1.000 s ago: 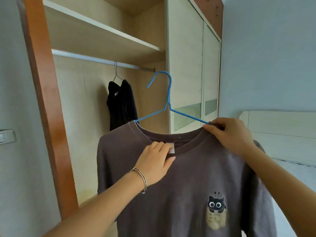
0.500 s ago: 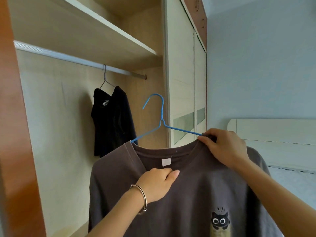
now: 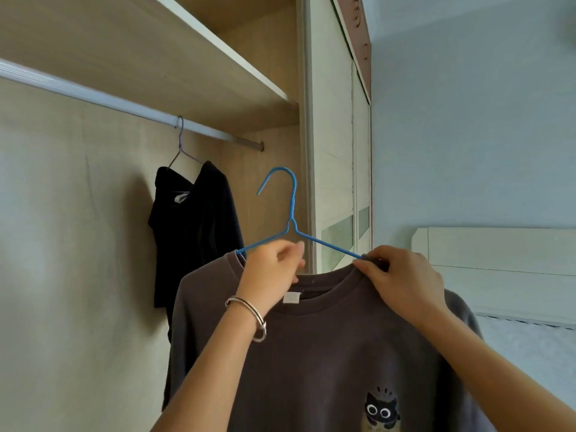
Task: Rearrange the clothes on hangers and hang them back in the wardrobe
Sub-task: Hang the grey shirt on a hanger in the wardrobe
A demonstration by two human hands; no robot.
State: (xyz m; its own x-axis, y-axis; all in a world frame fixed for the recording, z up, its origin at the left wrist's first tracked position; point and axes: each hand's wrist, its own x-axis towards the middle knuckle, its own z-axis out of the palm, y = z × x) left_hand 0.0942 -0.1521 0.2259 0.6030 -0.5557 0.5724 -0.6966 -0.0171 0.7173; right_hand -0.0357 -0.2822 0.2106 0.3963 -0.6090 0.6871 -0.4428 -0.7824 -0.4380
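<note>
A dark grey T-shirt [image 3: 327, 353] with a small cat print hangs on a blue wire hanger [image 3: 293, 210] held up in front of the open wardrobe. My right hand [image 3: 402, 279] pinches the collar and the hanger's right arm together. Raised in front of the hanger's left arm just below the neck, my left hand [image 3: 272, 269], with a metal bracelet on the wrist, has curled fingers; its grip is blurred. The hook points left, below the silver rail [image 3: 103, 99].
A black garment [image 3: 193, 226] hangs on a thin hanger from the rail, left of the blue hook. A shelf [image 3: 218, 73] runs above the rail. White sliding doors [image 3: 333, 169] stand on the right, and a white headboard [image 3: 498, 263] beyond.
My left hand has left the front of the collar and risen to the hanger's left arm. The shirt and hanger sit closer to the wardrobe opening, and the view has tilted upward.
</note>
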